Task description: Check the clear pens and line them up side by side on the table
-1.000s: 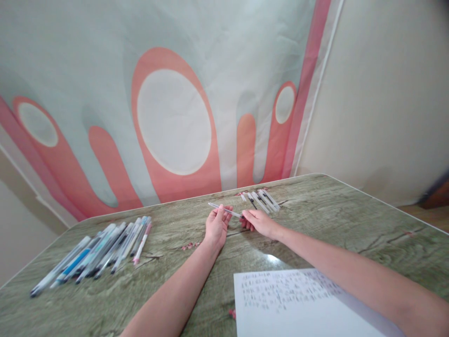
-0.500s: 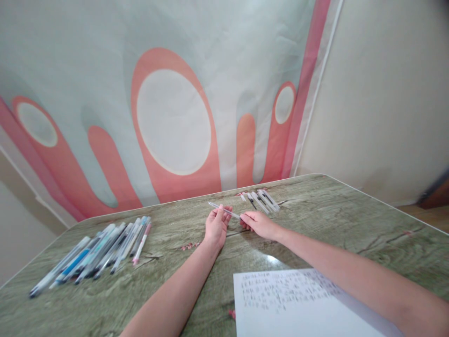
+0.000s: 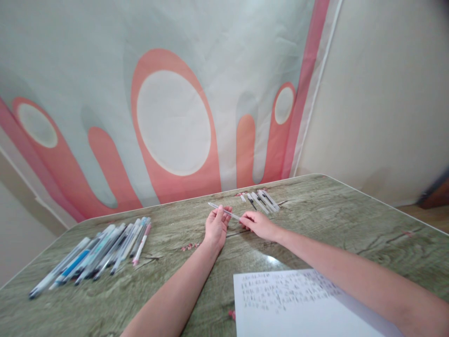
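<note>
held pen (image 3: 234, 215): 1 | written sheet (image 3: 280, 318): 1 | table (image 3: 333, 213): 1 | heaped pens (image 3: 98, 252): 10+, overlapping | far slender pieces (image 3: 260, 202): several, blurred

1. Woodgrain tabletop (image 3: 351, 210) lies open between the pen pile (image 3: 76, 263) and left forearm (image 3: 178, 292): room for a hand.
2. A broader open stretch lies beyond the right forearm (image 3: 326, 262).
3. Both forearms and a held pen (image 3: 233, 215) bar the middle.
4. Slim pens (image 3: 260, 202) and a patterned backdrop (image 3: 175, 121) block the far side.

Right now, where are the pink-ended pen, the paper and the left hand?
Pink-ended pen (image 3: 142, 244): head view, white barrel.
Paper (image 3: 280, 323): head view, blank lower part.
Left hand (image 3: 215, 228): head view, thumb base.
</note>
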`<state>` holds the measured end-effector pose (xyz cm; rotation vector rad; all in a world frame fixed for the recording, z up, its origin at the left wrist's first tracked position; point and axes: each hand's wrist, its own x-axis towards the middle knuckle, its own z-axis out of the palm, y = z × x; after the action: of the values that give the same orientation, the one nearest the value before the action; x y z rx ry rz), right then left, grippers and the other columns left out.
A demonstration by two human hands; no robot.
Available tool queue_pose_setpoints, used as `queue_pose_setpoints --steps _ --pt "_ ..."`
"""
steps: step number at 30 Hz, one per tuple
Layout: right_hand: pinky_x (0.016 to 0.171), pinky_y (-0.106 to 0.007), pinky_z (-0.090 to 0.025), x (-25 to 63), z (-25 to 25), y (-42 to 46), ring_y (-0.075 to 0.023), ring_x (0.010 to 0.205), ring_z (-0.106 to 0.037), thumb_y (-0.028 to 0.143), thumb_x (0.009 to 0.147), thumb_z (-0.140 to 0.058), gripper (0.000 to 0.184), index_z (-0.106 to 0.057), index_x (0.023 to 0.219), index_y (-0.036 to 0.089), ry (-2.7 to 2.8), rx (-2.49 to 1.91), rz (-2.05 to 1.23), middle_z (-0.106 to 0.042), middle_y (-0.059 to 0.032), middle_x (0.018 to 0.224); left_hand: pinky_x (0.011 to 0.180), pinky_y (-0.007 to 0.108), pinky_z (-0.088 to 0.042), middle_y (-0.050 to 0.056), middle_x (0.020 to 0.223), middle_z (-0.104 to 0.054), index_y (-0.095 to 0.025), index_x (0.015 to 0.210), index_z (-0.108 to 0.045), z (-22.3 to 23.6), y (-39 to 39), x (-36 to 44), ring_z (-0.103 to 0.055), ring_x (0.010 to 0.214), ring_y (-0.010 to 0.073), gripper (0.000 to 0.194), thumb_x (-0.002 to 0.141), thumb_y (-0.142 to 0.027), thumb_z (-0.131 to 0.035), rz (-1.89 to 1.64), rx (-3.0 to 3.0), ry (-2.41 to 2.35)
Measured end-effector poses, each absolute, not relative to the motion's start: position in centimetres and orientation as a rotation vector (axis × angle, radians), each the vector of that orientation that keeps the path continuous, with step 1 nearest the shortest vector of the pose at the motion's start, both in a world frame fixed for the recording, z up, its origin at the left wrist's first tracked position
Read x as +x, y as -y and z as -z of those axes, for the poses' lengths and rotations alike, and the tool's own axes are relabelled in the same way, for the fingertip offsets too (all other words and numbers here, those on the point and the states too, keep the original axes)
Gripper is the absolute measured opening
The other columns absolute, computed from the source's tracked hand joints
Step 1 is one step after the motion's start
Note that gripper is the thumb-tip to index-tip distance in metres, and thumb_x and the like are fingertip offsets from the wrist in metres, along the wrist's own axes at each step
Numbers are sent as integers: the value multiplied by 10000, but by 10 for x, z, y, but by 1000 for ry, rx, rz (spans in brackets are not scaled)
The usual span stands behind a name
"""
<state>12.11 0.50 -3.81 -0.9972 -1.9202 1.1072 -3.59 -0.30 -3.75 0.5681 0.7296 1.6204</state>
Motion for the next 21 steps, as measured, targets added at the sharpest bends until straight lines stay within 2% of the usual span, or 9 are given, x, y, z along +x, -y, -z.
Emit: queue_pose_setpoints --steps 5,16,21 --pt "524 -218 -374 121 41 -5 -97 553 -464 372 727 -566 212 -549 749 162 1901 -1006 -1029 -550 16 639 795 266 -447 41 787 -636 -151 741 -473 38 2 -36 -618 812 126 167 721 -242 -612 -1635 568 -734" --pt "468 -204 -374 120 37 -2 -96 515 -492 307 762 -475 151 -551 800 183 1774 -1006 -1166 -552 20 618 798 272 -449 41 778 -637 -155 742 -470 38 0 -37 -622 802 129 147 734 -227 -598 -1656 527 -753" --pt "501 -219 -363 121 38 0 -104 527 -479 321 764 -486 173 -572 734 173 1851 -1018 -923 -559 12 597 795 271 -448 41 769 -632 -157 741 -465 36 -1 -40 -621 799 130 143 737 -222 -592 -1675 522 -754"
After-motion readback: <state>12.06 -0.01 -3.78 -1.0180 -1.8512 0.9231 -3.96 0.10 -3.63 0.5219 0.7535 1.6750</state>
